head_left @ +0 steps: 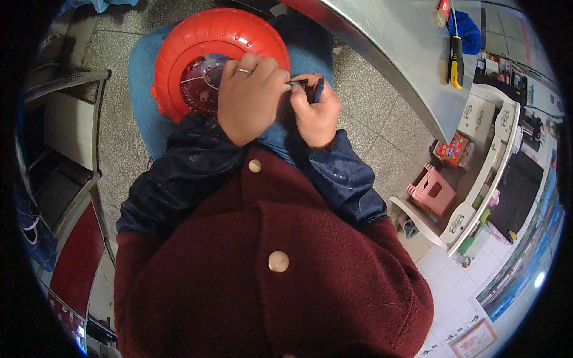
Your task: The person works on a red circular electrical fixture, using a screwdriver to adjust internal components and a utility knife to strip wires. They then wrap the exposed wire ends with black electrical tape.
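Observation:
A round red plastic housing (pixel 221 30) rests on my lap, with a dark patterned disc (pixel 200 77) showing in its middle. Over that disc's right part lies my left hand (pixel 250 95), with a ring on one finger. Its fingers are curled and its fingertips meet a thin dark piece; what they grip is hidden. Close beside it, my right hand (pixel 316 116) is closed round a small dark blue-handled tool (pixel 319 89), whose kind I cannot make out. The thin dark end lies between the two hands, at the housing's right edge.
A metal table (pixel 394 42) reaches in from the upper right, bearing a yellow-and-black screwdriver (pixel 456 62) and a blue cloth (pixel 464 33). A pink plastic stool (pixel 433 191) stands by a white cabinet (pixel 486 161). A metal-framed chair (pixel 71 119) is at left.

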Demonstrator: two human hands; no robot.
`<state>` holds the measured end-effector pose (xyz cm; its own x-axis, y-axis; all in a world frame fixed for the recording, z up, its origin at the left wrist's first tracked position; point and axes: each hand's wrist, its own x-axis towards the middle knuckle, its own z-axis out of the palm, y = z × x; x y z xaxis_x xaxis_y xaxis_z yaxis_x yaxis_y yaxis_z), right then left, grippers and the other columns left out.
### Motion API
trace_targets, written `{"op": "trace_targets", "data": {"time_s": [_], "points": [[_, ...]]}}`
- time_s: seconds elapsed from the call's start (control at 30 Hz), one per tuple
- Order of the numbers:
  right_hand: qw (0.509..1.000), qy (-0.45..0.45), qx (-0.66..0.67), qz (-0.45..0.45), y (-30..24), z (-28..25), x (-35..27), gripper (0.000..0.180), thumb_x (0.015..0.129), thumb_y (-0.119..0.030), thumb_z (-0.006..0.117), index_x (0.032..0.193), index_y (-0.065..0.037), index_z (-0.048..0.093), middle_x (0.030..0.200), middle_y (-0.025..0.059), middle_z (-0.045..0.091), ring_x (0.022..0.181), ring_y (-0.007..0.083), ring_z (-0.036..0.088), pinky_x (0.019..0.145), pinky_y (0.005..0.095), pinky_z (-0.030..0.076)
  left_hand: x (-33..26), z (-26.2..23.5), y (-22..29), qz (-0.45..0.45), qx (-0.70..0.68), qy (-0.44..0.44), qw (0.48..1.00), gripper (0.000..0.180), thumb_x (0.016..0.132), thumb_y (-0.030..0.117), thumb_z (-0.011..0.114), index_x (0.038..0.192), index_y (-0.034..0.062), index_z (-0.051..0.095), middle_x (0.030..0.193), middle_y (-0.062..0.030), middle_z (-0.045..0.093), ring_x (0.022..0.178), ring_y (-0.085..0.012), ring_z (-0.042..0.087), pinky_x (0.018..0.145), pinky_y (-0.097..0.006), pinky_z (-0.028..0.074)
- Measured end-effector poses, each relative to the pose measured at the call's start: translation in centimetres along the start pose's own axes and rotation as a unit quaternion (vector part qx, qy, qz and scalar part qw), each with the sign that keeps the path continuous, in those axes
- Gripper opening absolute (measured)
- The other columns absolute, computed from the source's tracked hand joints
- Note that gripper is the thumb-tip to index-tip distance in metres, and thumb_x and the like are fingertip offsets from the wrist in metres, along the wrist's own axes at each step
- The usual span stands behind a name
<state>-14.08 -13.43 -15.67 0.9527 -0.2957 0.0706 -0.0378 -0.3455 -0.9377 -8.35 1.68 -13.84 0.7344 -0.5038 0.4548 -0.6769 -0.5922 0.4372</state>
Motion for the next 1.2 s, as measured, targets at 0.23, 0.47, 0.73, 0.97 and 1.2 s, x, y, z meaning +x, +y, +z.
{"op": "trace_targets", "data": {"time_s": [0.23, 0.47, 0.73, 0.97, 1.2], "points": [[0.991, -0.085, -0.107, -0.002, -1.0, -2.4, -3.1, 0.029, 0.099, -0.020, 0.056, 0.121, -0.002, 0.051, 0.088, 0.0237, 0.066, 0.080, 0.0465, 0.065, 0.072, 0.0504, 0.050, -0.4, 0.2, 0.1, -0.016, -0.017, 0.011, 1.000, 0.017, 0.082, 0.021, 0.072, 0.098, 0.0171, 0.066, 0.095, 0.0012, 0.058, 0.097, -0.0236, 0.054, 0.081, -0.041, 0.039], [0.985, -0.101, -0.130, 0.049, -0.9, -1.9, -4.0, 0.020, 0.104, -0.022, 0.052, 0.112, -0.004, 0.056, 0.084, 0.0254, 0.066, 0.080, 0.0480, 0.064, 0.068, 0.0533, 0.048, -0.3, 0.4, 0.0, -0.015, -0.028, 0.021, 0.999, 0.017, 0.081, 0.020, 0.072, 0.097, 0.0172, 0.066, 0.095, 0.0013, 0.058, 0.097, -0.0238, 0.054, 0.080, -0.041, 0.040], [0.983, -0.094, -0.151, 0.054, -0.6, -1.6, -3.6, 0.021, 0.104, -0.025, 0.054, 0.111, -0.005, 0.055, 0.084, 0.0255, 0.066, 0.081, 0.0486, 0.064, 0.067, 0.0543, 0.048, -0.2, 0.2, 0.0, -0.010, -0.021, 0.019, 1.000, 0.017, 0.080, 0.019, 0.072, 0.096, 0.0171, 0.065, 0.095, 0.0013, 0.058, 0.096, -0.0235, 0.054, 0.080, -0.040, 0.040], [0.985, -0.066, -0.150, 0.060, -0.4, -0.8, -3.5, 0.022, 0.104, -0.026, 0.054, 0.110, -0.006, 0.056, 0.085, 0.0244, 0.066, 0.082, 0.0479, 0.064, 0.067, 0.0529, 0.048, -0.2, 0.2, 0.0, -0.016, -0.019, 0.005, 1.000, 0.016, 0.081, 0.019, 0.071, 0.096, 0.0165, 0.065, 0.094, 0.0010, 0.058, 0.097, -0.0242, 0.054, 0.080, -0.041, 0.039], [0.990, -0.072, -0.107, 0.066, -0.1, -0.8, -3.0, 0.023, 0.104, -0.028, 0.054, 0.109, -0.005, 0.057, 0.083, 0.0231, 0.064, 0.079, 0.0444, 0.065, 0.068, 0.0489, 0.049, -0.3, 0.2, -0.1, -0.012, -0.032, 0.013, 0.999, 0.016, 0.081, 0.019, 0.071, 0.096, 0.0158, 0.065, 0.096, 0.0005, 0.059, 0.097, -0.0248, 0.054, 0.081, -0.042, 0.039]]}}
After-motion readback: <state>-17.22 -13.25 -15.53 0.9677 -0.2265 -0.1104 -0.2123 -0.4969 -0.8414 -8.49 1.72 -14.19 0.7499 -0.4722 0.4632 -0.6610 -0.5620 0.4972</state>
